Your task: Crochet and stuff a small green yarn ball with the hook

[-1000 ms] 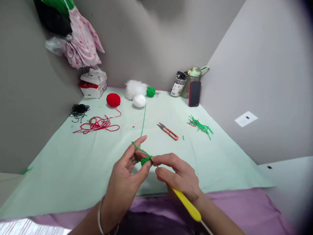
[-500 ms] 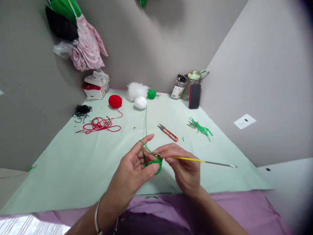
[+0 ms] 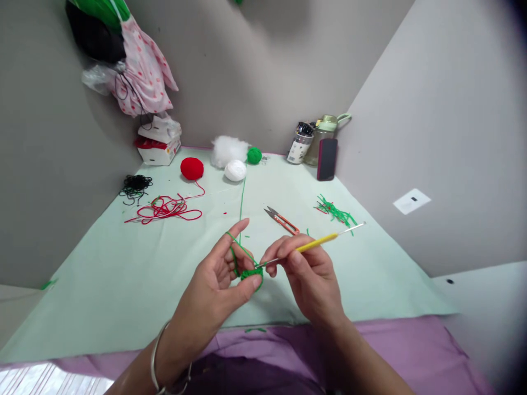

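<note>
Pinched between the thumb and fingers of my left hand is a small round green crochet piece. Green yarn loops over my raised left index finger and runs back to a green yarn ball. My right hand grips a crochet hook with a yellow handle. Its metal tip meets the upper edge of the green piece; whether it sits inside a stitch I cannot tell. The hook's other end slants up to the right.
Orange thread snips lie beyond my hands. Green yarn scraps are at right, tangled red yarn and a red ball at left. White stuffing, a white ball, a phone and a bottle stand at the back.
The hook has tilted, its free end swinging up and leftward, while its tip stays at the green piece. My left hand has shifted slightly left with the piece.
</note>
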`<move>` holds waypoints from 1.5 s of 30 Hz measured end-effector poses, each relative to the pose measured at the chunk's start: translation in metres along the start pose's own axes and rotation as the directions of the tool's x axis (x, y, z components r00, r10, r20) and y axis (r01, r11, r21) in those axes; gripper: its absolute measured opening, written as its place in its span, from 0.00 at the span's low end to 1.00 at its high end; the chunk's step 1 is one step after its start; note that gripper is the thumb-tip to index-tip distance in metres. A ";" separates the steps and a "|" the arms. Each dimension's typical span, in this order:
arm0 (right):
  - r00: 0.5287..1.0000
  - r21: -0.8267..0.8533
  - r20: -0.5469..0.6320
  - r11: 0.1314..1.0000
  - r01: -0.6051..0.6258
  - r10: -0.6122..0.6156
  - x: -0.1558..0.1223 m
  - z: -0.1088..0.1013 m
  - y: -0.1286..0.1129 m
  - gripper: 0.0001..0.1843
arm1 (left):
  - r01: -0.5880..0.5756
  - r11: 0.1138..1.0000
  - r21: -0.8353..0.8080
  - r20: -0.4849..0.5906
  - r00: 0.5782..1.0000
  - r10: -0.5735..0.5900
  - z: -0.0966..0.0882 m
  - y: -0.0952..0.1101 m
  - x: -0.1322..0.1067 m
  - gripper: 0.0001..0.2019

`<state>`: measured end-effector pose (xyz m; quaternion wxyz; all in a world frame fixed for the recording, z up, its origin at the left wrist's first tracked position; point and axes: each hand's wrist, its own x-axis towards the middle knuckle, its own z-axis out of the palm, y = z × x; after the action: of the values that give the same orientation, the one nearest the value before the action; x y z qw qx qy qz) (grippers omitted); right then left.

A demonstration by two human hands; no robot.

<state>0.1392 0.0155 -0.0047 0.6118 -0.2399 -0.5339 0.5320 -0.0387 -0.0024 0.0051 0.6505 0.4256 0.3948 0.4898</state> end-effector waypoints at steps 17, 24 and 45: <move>0.998 -0.001 -0.055 1.000 -0.031 0.031 -0.003 0.000 0.004 0.10 | 0.003 1.000 -0.021 0.035 0.999 -0.002 -0.005 -0.002 0.001 0.45; 0.993 -0.173 0.040 0.979 0.112 -0.107 -0.004 -0.003 -0.003 0.08 | -0.018 0.997 0.074 -0.025 0.999 0.020 -0.002 -0.003 0.000 0.41; 0.806 -0.786 0.416 0.279 0.551 -0.421 -0.025 -0.005 0.007 0.23 | -0.072 0.984 0.165 -0.161 0.982 0.099 0.010 -0.009 -0.002 0.34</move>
<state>0.1449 -0.0038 -0.0226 0.4922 -0.3114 -0.8125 -0.0234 -0.0266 -0.0078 -0.0002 0.5573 0.4497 0.4673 0.5185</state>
